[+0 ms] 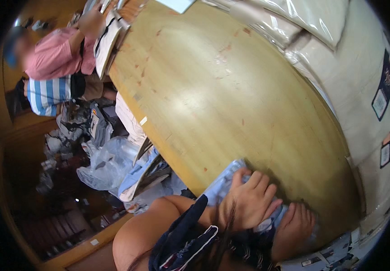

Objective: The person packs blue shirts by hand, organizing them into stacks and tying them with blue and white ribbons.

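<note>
Both hands press flat on a clear-wrapped pale blue garment packet (231, 180) lying at the near edge of the wooden table (222, 90). The left hand (249, 201) spreads its fingers over the packet's middle; the right hand (296, 223) lies flat, fingers together, on its right end. Farther along the table's left edge, a person in a pink shirt (52, 56) handles other packets.

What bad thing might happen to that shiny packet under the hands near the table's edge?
1. The clear-wrapped packet lies right at the edge of the wooden table, and its near corner seems to reach the rim. A push from the left hand might slide it off onto the bags heaped on the floor.
2. Both the left and right hand press flat on slippery-looking wrap, so the packet may skid or crease.
</note>
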